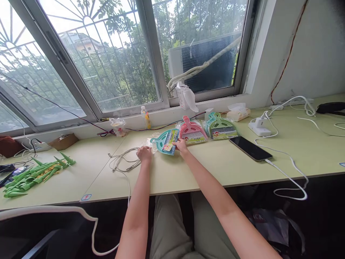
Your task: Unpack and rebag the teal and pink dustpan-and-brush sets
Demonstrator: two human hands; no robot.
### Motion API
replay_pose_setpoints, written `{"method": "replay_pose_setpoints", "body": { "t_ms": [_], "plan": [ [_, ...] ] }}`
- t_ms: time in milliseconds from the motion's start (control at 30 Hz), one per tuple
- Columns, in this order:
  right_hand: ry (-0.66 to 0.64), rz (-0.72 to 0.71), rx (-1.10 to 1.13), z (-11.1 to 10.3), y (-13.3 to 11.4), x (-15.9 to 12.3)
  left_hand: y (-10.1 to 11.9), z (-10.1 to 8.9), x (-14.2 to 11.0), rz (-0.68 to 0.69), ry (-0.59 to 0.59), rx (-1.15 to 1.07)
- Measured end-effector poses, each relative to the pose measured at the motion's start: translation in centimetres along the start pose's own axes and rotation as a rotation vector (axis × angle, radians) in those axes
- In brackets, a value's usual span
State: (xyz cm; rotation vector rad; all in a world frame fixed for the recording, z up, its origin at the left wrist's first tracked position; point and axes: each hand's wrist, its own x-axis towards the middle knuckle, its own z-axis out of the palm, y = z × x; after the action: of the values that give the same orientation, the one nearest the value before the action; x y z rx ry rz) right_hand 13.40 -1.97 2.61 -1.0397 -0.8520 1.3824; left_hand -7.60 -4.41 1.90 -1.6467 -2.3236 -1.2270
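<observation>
A turquoise dustpan and brush set [163,140] with a printed card lies tilted on the table in front of me. My right hand [181,145] grips its right edge, thumb over the card. On its left side, my left hand [145,154] has curled fingers closed on clear plastic wrapper [153,146]; the fingertips are partly hidden. Just behind my right hand is a pink dustpan and brush set [192,131]. Farther right lie several green and turquoise sets [221,126], stacked. Beside my left hand, a coiled grey cable [122,160] rests on the table.
A phone [250,148] on a white charging cable lies right, near a white power strip [259,127]. Along the window stand a drink bottle [146,118] and tissue packs [238,112]. Green cone-shaped pieces [32,176] and a cardboard box [63,141] are at left.
</observation>
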Motion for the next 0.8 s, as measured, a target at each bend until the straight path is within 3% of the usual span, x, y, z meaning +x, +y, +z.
{"method": "replay_pose_setpoints", "body": {
  "t_ms": [200,367,567,800],
  "plan": [
    [-0.028,-0.054,-0.010,0.5,0.1,-0.4,-0.1,-0.6,0.2,-0.093,0.200,0.016],
    [-0.099,-0.118,0.065,0.5,-0.6,-0.7,-0.8,-0.8,1.1,-0.292,0.336,-0.171],
    [-0.235,-0.051,0.070,0.4,-0.9,-1.2,-2.0,-0.5,2.0,-0.458,0.454,-0.436],
    [-0.205,-0.056,0.068,0.7,-1.1,-1.6,-2.3,-0.7,2.0,-0.596,0.634,-0.601]
  ]
}}
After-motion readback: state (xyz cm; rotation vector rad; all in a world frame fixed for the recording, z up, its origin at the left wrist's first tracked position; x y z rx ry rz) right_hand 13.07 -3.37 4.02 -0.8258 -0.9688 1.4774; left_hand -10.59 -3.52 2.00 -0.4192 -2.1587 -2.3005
